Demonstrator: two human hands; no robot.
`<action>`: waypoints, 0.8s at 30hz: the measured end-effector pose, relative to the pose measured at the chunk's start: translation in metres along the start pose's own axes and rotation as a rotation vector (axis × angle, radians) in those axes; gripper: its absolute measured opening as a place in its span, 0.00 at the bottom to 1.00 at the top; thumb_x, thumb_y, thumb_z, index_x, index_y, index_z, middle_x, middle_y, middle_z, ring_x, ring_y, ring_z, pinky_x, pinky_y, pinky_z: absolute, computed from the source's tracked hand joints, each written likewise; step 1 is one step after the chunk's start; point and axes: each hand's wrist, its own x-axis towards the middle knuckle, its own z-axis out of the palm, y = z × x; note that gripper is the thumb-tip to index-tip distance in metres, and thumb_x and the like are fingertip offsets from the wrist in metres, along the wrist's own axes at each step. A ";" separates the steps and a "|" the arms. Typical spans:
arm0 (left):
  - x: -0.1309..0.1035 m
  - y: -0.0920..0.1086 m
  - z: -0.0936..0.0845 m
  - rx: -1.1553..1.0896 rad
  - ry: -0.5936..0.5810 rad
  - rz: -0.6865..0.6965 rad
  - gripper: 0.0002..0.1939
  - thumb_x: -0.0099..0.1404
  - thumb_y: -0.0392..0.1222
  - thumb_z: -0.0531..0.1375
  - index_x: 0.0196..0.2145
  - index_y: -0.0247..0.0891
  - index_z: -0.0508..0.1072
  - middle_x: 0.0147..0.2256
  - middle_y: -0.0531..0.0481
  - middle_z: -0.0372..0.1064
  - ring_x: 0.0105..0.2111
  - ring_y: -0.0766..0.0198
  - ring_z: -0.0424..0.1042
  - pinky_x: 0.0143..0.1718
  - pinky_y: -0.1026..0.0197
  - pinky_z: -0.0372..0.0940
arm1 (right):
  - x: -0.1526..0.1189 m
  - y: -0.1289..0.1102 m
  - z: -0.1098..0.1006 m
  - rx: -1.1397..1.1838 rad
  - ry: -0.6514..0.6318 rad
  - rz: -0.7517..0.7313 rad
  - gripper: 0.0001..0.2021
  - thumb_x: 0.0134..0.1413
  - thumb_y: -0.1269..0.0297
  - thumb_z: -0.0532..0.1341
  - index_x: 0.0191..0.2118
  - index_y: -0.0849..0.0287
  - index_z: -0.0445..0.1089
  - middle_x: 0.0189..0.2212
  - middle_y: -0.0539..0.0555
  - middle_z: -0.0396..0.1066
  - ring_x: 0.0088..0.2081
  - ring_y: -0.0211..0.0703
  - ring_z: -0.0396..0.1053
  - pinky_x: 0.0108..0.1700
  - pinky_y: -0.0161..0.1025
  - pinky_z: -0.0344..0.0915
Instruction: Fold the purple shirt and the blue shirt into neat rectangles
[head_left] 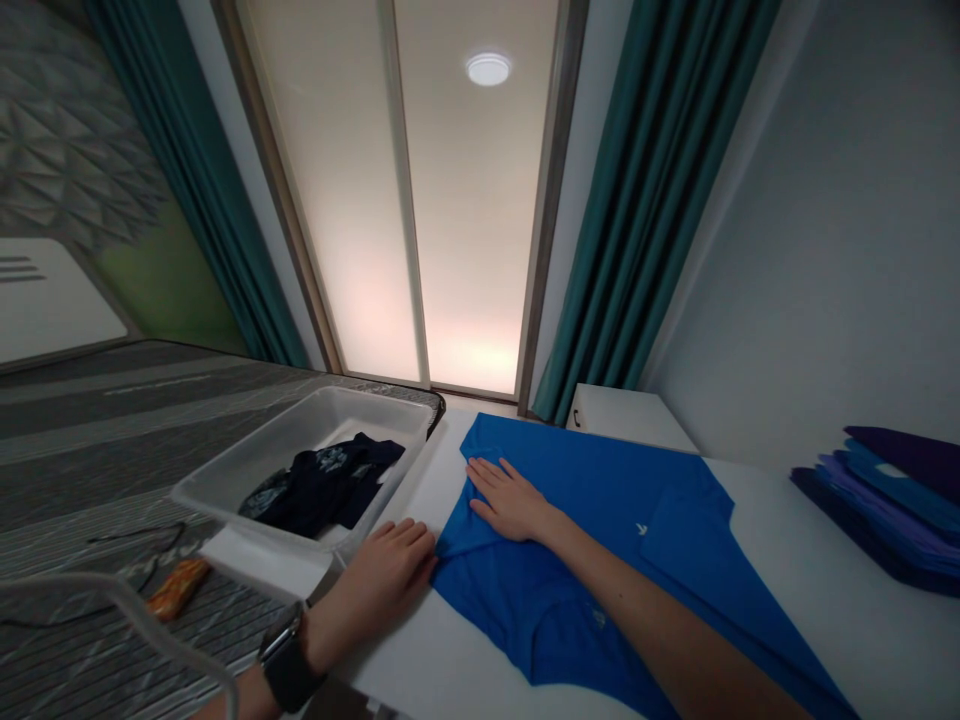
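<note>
A blue T-shirt (600, 460) with a small white logo lies spread on the white table (457, 660), its near part wrinkled and one sleeve folded over on the right. My right hand (510, 500) rests flat on the shirt near its left edge, fingers stretched out and holding nothing. At the shirt's left corner, my left hand (390, 570) has its fingers curled together and grips the fabric edge. The thumb of that hand is hidden. A dark watch sits on my left wrist.
Left of the table, a translucent plastic bin (225, 480) holds dark navy clothes (322, 485). A stack of folded blue and purple clothes (885, 510) sits at the right. Beyond the table stands a white cabinet (630, 415). An orange packet (178, 588) lies at lower left, behind a pale curved bar (161, 635).
</note>
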 end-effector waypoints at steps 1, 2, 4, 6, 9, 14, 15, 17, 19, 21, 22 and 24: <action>0.000 0.000 0.000 0.011 -0.003 0.010 0.10 0.69 0.37 0.51 0.31 0.39 0.68 0.34 0.49 0.70 0.34 0.59 0.69 0.39 0.56 0.60 | 0.000 0.000 -0.001 -0.001 -0.003 0.003 0.31 0.67 0.51 0.41 0.69 0.64 0.45 0.69 0.58 0.41 0.69 0.47 0.38 0.68 0.54 0.35; 0.000 0.000 0.000 0.021 -0.004 0.021 0.10 0.69 0.37 0.51 0.31 0.39 0.68 0.34 0.49 0.70 0.33 0.59 0.69 0.39 0.56 0.59 | 0.000 -0.001 -0.001 -0.002 -0.006 0.005 0.31 0.67 0.51 0.41 0.69 0.64 0.45 0.69 0.58 0.41 0.69 0.47 0.38 0.68 0.54 0.35; 0.000 0.001 0.001 0.042 0.001 0.041 0.09 0.69 0.35 0.51 0.32 0.39 0.68 0.33 0.49 0.71 0.34 0.60 0.69 0.40 0.57 0.59 | -0.001 -0.001 -0.003 -0.006 -0.015 0.008 0.31 0.67 0.51 0.41 0.69 0.65 0.45 0.69 0.58 0.40 0.69 0.47 0.38 0.68 0.54 0.35; -0.002 0.002 0.002 0.063 -0.002 0.056 0.08 0.68 0.34 0.51 0.33 0.39 0.67 0.34 0.50 0.71 0.35 0.60 0.69 0.40 0.57 0.59 | -0.001 -0.002 -0.004 -0.008 -0.024 0.006 0.32 0.67 0.51 0.40 0.69 0.65 0.44 0.69 0.58 0.40 0.69 0.48 0.38 0.68 0.54 0.35; -0.004 0.001 0.002 0.096 -0.025 0.054 0.06 0.67 0.33 0.53 0.32 0.39 0.67 0.34 0.50 0.71 0.35 0.59 0.69 0.40 0.57 0.58 | -0.001 -0.001 -0.003 -0.007 -0.028 0.001 0.32 0.67 0.50 0.39 0.69 0.65 0.44 0.69 0.59 0.39 0.69 0.48 0.36 0.68 0.53 0.34; -0.007 0.001 0.003 0.078 -0.002 0.049 0.07 0.67 0.33 0.53 0.32 0.39 0.66 0.33 0.50 0.70 0.34 0.59 0.69 0.39 0.57 0.58 | 0.001 0.001 -0.001 0.001 -0.035 0.006 0.33 0.67 0.50 0.40 0.69 0.66 0.43 0.69 0.59 0.38 0.69 0.48 0.35 0.68 0.53 0.32; -0.007 0.001 0.003 0.070 0.008 0.051 0.07 0.67 0.33 0.53 0.32 0.39 0.66 0.32 0.50 0.70 0.33 0.59 0.69 0.39 0.57 0.58 | 0.001 0.001 -0.001 0.005 -0.040 0.007 0.33 0.67 0.50 0.40 0.69 0.66 0.43 0.69 0.59 0.38 0.69 0.48 0.35 0.68 0.53 0.32; -0.006 0.001 0.004 0.054 0.028 0.055 0.07 0.67 0.33 0.53 0.32 0.39 0.66 0.32 0.50 0.69 0.33 0.59 0.68 0.39 0.57 0.58 | 0.001 0.001 -0.003 0.016 -0.047 0.012 0.33 0.67 0.50 0.41 0.69 0.66 0.43 0.69 0.59 0.38 0.69 0.48 0.35 0.68 0.53 0.33; -0.006 0.001 0.005 0.039 0.042 0.056 0.07 0.68 0.34 0.53 0.31 0.39 0.66 0.32 0.50 0.69 0.33 0.59 0.68 0.38 0.57 0.58 | 0.001 -0.001 -0.005 0.025 -0.039 0.011 0.33 0.67 0.50 0.41 0.69 0.65 0.43 0.69 0.59 0.38 0.69 0.48 0.35 0.68 0.53 0.33; -0.006 0.001 0.006 0.024 0.052 0.057 0.07 0.68 0.35 0.52 0.31 0.39 0.66 0.31 0.50 0.68 0.33 0.59 0.67 0.38 0.57 0.58 | -0.001 -0.005 -0.005 0.035 -0.022 -0.002 0.33 0.67 0.49 0.41 0.69 0.65 0.43 0.69 0.59 0.38 0.69 0.47 0.35 0.68 0.53 0.34; -0.007 0.001 0.006 0.018 0.058 0.057 0.07 0.68 0.35 0.52 0.31 0.39 0.66 0.31 0.50 0.68 0.32 0.59 0.67 0.38 0.56 0.58 | -0.001 -0.007 -0.005 0.039 -0.015 -0.016 0.33 0.67 0.49 0.41 0.69 0.65 0.43 0.69 0.59 0.39 0.69 0.47 0.35 0.68 0.52 0.34; -0.007 0.001 0.007 0.008 0.074 0.055 0.08 0.68 0.36 0.52 0.30 0.39 0.66 0.31 0.50 0.68 0.32 0.59 0.67 0.38 0.56 0.58 | -0.003 -0.013 -0.003 0.044 -0.009 -0.045 0.33 0.67 0.49 0.42 0.69 0.65 0.43 0.69 0.59 0.39 0.69 0.47 0.35 0.68 0.52 0.34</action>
